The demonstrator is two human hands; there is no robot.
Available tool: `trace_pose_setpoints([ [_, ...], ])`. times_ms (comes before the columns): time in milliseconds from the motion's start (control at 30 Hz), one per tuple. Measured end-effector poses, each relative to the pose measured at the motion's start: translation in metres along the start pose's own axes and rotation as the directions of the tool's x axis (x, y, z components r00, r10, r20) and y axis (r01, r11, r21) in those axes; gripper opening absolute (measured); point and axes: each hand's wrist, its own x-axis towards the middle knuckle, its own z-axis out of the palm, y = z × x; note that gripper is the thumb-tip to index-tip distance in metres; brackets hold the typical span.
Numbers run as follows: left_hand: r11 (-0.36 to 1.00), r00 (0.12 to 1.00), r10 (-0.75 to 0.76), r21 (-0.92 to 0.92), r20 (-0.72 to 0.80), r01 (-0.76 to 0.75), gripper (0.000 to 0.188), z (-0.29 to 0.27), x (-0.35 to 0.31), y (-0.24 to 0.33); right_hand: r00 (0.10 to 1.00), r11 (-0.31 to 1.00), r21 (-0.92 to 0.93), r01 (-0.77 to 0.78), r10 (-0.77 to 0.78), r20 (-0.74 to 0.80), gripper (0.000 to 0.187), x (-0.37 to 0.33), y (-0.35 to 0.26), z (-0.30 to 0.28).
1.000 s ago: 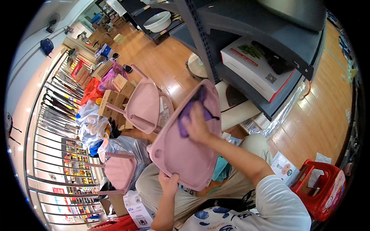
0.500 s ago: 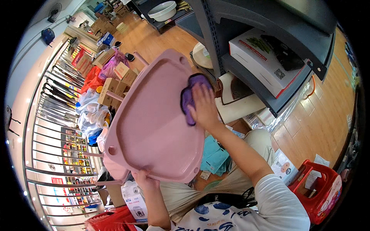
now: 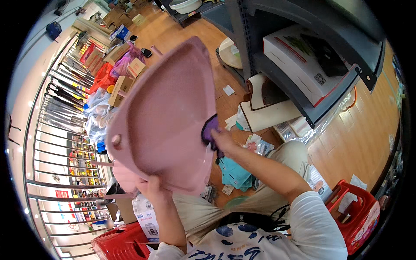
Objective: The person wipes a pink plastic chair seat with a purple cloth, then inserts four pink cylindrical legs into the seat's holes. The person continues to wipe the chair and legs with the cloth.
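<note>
A pink plastic corner shelf (image 3: 167, 108) with a raised rim, corner holes and short posts is tilted up in front of me. My left hand (image 3: 156, 189) is closed around its near edge, fingers partly hidden behind the rim. At the shelf's right edge, my right hand (image 3: 224, 142) grips a purple cloth (image 3: 209, 128) with a dark border, pressed against the rim. Part of the cloth hangs below the fingers. Another pink tier (image 3: 124, 177) shows behind the lower left corner.
A dark grey shelving unit (image 3: 248, 43) holding a white box (image 3: 299, 65) stands at the right. Teal packets (image 3: 236, 173) lie on the floor between my legs. A red plastic stool (image 3: 355, 216) is at lower right. Cartons and bags (image 3: 102, 110) line the railing (image 3: 32, 173) at left.
My right hand and the cloth have moved down from the shelf's inner face to its right edge. The shelf has turned and shifted left, my left hand moving slightly left with it.
</note>
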Motion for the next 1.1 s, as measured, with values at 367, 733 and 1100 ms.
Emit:
trace_pose_setpoints([
  [367,0.989,0.997,0.083,-0.122,-0.002,-0.083,0.068,-0.008,0.004,-0.031,0.967,0.980,0.034,0.195,-0.198,0.159,0.035,0.005,-0.001,-0.004],
  [733,0.993,1.000,-0.005,-0.120,0.028,0.009,0.043,0.019,0.005,-0.020,0.994,0.953,0.302,-0.026,0.057,-0.094,0.059,-0.019,0.035,0.037],
  [1100,0.983,0.993,-0.119,-0.142,0.001,0.118,0.059,-0.008,0.019,-0.053,0.998,0.923,0.383,-0.011,-0.012,0.057,0.016,-0.005,0.010,0.004],
])
